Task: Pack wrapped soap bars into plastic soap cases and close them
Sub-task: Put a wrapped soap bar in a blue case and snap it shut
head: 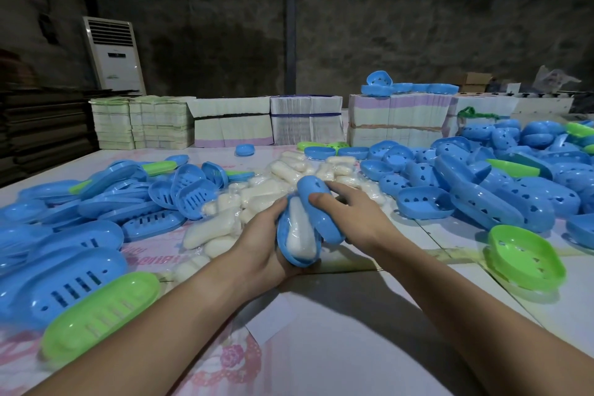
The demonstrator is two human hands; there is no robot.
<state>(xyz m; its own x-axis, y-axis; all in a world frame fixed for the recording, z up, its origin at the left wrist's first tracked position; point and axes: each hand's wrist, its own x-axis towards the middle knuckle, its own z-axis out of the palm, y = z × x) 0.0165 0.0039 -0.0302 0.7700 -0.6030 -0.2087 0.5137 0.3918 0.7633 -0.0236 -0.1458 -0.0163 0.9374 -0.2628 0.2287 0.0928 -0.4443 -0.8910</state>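
Note:
My left hand cradles a blue soap case base with a white wrapped soap bar lying in it. My right hand grips a blue case lid and holds it tilted against the right edge of the base, so the case stands partly open. Behind my hands lies a heap of wrapped soap bars. Blue slotted case bases are piled at the left, and blue lids with heart-shaped holes at the right.
A green case half lies at the near left and another green half at the near right. Bundled stacks of flat cartons line the table's far edge. A white standing air conditioner is behind at the left.

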